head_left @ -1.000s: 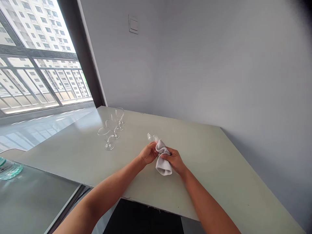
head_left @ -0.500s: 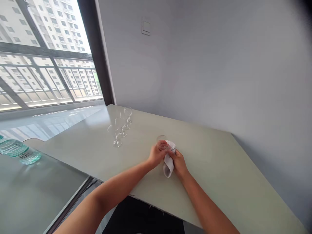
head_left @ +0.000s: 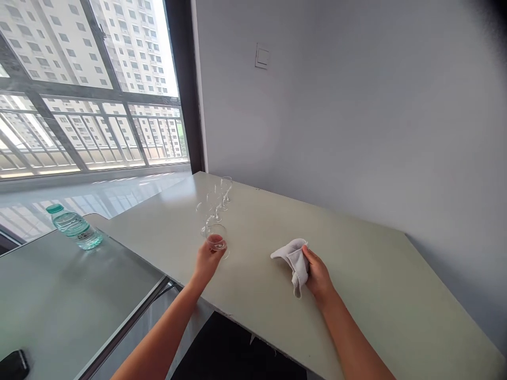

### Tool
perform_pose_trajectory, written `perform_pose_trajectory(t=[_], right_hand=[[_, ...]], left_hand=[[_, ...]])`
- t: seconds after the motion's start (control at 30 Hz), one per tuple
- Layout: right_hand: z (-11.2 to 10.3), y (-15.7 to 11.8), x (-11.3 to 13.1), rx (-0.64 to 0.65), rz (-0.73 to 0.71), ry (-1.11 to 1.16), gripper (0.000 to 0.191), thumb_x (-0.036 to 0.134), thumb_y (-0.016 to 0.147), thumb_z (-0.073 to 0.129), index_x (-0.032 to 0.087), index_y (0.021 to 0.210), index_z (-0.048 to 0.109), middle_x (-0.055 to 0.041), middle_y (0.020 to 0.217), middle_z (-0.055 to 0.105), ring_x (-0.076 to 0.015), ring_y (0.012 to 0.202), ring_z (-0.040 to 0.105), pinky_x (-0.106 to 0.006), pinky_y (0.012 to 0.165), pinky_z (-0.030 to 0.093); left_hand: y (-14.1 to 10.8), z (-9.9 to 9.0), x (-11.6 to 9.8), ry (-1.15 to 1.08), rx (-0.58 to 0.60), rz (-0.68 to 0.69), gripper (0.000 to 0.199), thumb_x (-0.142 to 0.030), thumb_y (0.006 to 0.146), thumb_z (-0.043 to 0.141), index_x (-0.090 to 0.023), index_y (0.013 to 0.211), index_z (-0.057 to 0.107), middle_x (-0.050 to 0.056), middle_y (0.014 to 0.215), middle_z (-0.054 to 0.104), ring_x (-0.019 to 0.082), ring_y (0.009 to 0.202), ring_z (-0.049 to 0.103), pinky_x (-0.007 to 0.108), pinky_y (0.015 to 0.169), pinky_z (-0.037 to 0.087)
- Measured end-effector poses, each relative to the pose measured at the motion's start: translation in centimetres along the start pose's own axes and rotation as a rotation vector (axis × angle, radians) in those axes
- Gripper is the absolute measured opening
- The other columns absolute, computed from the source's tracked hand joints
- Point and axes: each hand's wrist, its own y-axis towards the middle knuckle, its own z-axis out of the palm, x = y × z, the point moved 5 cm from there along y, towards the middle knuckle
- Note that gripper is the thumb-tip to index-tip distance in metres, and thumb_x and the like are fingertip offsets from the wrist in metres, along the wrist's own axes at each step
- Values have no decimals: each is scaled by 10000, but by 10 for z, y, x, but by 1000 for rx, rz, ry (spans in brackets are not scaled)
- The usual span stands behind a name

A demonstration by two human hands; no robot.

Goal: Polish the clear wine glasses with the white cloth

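Fingers of the left hand (head_left: 206,260) grip a clear stemmed glass (head_left: 216,232); the right hand (head_left: 320,279) pinches a white cloth (head_left: 297,259) — likely a carrying step, needing clearance beside the standing glasses (head_left: 214,200).

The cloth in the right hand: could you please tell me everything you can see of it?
The white cloth looks soft and slightly textured, like towelling. The right hand grips its right side; it is crumpled, one corner pointing left, another end drooping. Whether it touches the table below is unclear.
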Motion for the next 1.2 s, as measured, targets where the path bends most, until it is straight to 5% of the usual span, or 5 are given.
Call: perform_pose_trajectory(t=[0.5,0.7,0.87,1.03,1.2], right_hand=[[9,1,53,-105,-332,-76,217,423,705,596,207,717,583,-9,675,590,-179,691,539,-293,611,427],[86,-10,6,513,-418,-1040,360,491,727,555,206,936,624,-79,1060,612,-288,1052,486,-416,911,331],[119,5,-54,717,-501,-1525,597,499,845,343,142,1324,348,-92,1441,202,-266,1325,104,-423,1063,91],[128,64,-45,596,-538,-1727,586,499,880,219,172,1365,258,-77,1455,156,-226,1331,82,-401,1066,55],[69,129,9,324,-404,-1818,531,464,895,199,213,1358,268,-54,1451,186,-204,1322,129,-404,1053,71]], left_hand=[[23,-70,20,327,-223,-72,403,-433,616,575,-172,921,538,61,917,623,182,726,581,281,642,438],[23,-72,23,368,-240,-93,396,-447,643,572,-192,943,535,32,900,625,160,716,582,268,645,432],[21,-74,28,357,-208,-132,446,-474,650,567,-196,996,526,37,928,629,164,700,586,277,629,437],[18,-76,22,469,-233,-153,408,-427,646,549,-234,1004,523,22,949,631,193,733,590,306,643,431],[12,-83,17,628,-305,-227,351,-343,632,487,-356,982,501,-58,758,593,199,725,576,306,597,419]])
